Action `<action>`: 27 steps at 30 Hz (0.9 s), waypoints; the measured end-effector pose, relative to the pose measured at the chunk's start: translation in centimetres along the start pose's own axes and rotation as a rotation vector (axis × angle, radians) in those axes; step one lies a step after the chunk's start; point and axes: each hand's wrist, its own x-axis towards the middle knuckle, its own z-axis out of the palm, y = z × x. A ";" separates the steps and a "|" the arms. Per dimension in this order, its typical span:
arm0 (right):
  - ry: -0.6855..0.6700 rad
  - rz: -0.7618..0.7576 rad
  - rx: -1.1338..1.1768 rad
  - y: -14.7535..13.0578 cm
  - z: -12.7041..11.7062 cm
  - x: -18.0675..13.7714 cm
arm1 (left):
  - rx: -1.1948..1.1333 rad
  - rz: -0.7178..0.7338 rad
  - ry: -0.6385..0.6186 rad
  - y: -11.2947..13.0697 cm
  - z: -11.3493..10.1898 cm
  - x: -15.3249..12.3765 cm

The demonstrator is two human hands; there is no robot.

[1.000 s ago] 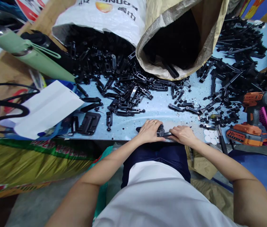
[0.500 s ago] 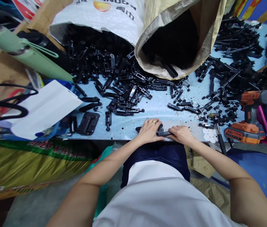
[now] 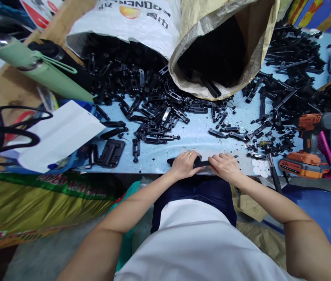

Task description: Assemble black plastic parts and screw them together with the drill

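Observation:
At the front edge of the table, my left hand is closed round a long black plastic part, whose dark end also sticks out to the left of the fingers. Close by on the right, my right hand grips the other end of the same part, fingers curled over it. Most of the part is hidden under both hands, so its full shape cannot be made out. A thin dark tip shows just beyond the right knuckles.
Black parts lie heaped before a white sack and a paper sack. To the right are an orange cordless drill, a hammer and white round discs. A green bottle leans at the left.
The right hand has shifted slightly and its fingers have curled more over the part. The part has turned between the hands, and the left hand's grip has tightened a little.

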 end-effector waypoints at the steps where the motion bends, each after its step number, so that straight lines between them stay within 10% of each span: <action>1: 0.005 -0.008 -0.005 0.1 -0.2 0.1 | -0.002 0.017 0.016 -0.1 0.1 0.1; 9: 0.139 0.001 0.048 2.5 2.7 -2.2 | -0.021 0.091 -0.197 0.8 -0.3 2.7; 19: 0.193 0.049 0.184 3.6 5.1 -3.4 | 0.172 0.130 -0.163 3.5 -0.4 18.8; 27: 0.373 0.521 0.121 11.9 1.9 -3.1 | 0.127 0.087 -0.095 3.1 -0.2 17.6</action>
